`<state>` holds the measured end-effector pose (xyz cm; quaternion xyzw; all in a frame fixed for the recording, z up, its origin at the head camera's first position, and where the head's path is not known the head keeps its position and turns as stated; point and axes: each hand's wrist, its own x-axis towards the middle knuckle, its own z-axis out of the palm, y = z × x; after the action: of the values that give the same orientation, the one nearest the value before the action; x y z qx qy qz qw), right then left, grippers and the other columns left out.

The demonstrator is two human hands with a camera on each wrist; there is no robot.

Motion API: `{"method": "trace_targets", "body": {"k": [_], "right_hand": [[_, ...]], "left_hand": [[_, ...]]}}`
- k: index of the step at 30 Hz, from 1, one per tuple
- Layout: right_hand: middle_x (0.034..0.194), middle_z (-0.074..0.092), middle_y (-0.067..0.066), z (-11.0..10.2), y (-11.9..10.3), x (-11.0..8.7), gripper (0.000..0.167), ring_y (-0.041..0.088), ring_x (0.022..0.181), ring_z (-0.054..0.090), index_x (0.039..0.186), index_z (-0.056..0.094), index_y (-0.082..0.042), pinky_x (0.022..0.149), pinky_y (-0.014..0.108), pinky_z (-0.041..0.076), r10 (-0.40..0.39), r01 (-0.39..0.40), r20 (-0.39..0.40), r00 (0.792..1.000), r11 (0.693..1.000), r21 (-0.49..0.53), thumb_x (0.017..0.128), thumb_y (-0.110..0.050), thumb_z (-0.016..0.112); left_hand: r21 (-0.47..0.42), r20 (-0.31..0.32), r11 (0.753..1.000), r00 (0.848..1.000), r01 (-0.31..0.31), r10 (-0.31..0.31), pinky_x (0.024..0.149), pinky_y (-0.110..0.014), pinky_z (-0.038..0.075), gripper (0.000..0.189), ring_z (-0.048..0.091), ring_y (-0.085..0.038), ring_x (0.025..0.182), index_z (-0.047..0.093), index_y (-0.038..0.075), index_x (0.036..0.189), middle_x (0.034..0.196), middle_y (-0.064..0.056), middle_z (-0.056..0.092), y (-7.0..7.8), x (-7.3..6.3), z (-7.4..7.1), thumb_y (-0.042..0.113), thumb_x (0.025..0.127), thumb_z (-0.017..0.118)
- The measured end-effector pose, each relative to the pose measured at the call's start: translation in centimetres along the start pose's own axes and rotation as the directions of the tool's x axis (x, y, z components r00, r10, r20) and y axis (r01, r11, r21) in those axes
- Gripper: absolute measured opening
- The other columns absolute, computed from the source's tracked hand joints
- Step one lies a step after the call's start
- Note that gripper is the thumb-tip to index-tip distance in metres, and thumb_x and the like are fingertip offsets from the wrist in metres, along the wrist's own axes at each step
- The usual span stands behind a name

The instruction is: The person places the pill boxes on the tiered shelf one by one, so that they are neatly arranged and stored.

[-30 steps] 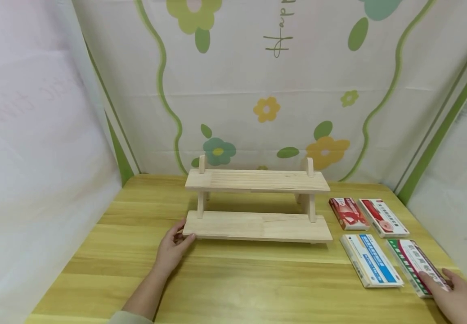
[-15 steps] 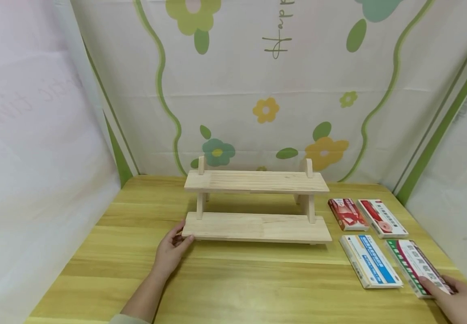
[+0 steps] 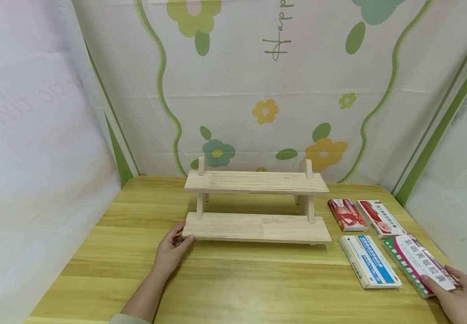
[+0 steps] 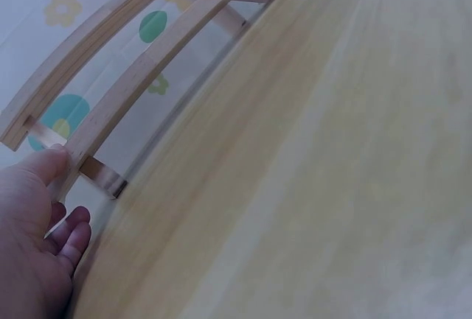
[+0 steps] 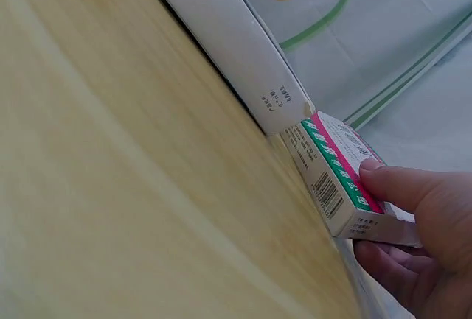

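A two-tier wooden shelf [image 3: 258, 227] stands at the back middle of the table. My left hand [image 3: 170, 252] grips the left end of its lower board, thumb on the front edge; the left wrist view shows the thumb [image 4: 50, 163] on the board and fingers curled below. At the right, my right hand [image 3: 462, 294] holds a green, white and magenta medicine box [image 3: 419, 265] by its near end. In the right wrist view the thumb lies on the printed face of this box [image 5: 335, 160], with fingers underneath and the near end tipped up off the table.
A blue and white medicine box [image 3: 370, 262] lies just left of the held one. Behind them are a red box [image 3: 347, 215] and a white box with a red band [image 3: 381, 218]. Flowered white cloth [image 3: 233, 85] hangs behind and at both sides of the wooden table [image 3: 258, 288].
The right hand has taken hold of the green, white and magenta box and tilted it up, its far end now overlapping the white and red box in view. The left hand stays put.
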<state>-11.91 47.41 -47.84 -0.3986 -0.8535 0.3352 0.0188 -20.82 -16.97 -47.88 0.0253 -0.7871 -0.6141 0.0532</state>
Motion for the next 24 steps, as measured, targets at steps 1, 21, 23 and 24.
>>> {"method": "trace_targets", "body": {"k": [1, 21, 23, 24], "right_hand": [[0.150, 0.022, 0.038, 0.0, 0.0, -0.1, 0.104, 0.054, 0.131, 0.031, 0.155, 0.004, 0.002, 0.103, 0.062, 0.035, -0.005, 0.005, -0.017, 1.000, 1.000, 0.019, 0.090, -0.062, 0.054], [0.105, 0.043, -0.031, -1.3, -4.2, -2.6, 0.065, -0.021, 0.062, 0.042, 0.150, 0.038, -0.031, 0.049, 0.003, 0.040, -0.111, 0.234, -0.294, 0.949, 0.873, 0.428, 0.093, -0.021, 0.067], [0.119, 0.048, -0.025, -1.4, -5.1, -3.0, 0.067, -0.021, 0.066, 0.040, 0.151, 0.034, -0.035, 0.051, 0.002, 0.040, -0.112, 0.217, -0.282, 0.953, 0.900, 0.377, 0.093, -0.029, 0.066], [0.122, 0.047, -0.025, -1.4, -5.7, -3.2, 0.068, -0.021, 0.068, 0.039, 0.151, 0.032, -0.037, 0.052, 0.002, 0.040, -0.109, 0.207, -0.272, 0.956, 0.908, 0.365, 0.092, -0.032, 0.066]], "left_hand": [[-0.003, 0.001, 1.000, 1.000, 0.001, -0.001, 0.081, -0.009, 0.047, 0.061, 0.055, -0.023, 0.112, 0.044, 0.006, 0.146, 0.148, -0.019, 0.045, 0.0, 0.0, 0.0, 0.019, 0.092, 0.069], [-0.017, -0.002, 1.000, 1.000, 0.000, 0.000, 0.080, -0.010, 0.047, 0.060, 0.056, -0.026, 0.113, 0.044, 0.005, 0.145, 0.145, -0.021, 0.047, -0.1, 0.0, 0.0, 0.017, 0.092, 0.069], [-0.016, -0.001, 1.000, 1.000, 0.000, 0.000, 0.080, -0.010, 0.047, 0.061, 0.055, -0.026, 0.113, 0.044, 0.005, 0.146, 0.145, -0.021, 0.047, -0.1, 0.0, 0.0, 0.017, 0.092, 0.069], [-0.016, -0.002, 1.000, 1.000, 0.000, 0.000, 0.080, -0.010, 0.047, 0.061, 0.056, -0.025, 0.113, 0.044, 0.005, 0.146, 0.145, -0.021, 0.047, 0.0, 0.0, 0.0, 0.017, 0.092, 0.069]]}}
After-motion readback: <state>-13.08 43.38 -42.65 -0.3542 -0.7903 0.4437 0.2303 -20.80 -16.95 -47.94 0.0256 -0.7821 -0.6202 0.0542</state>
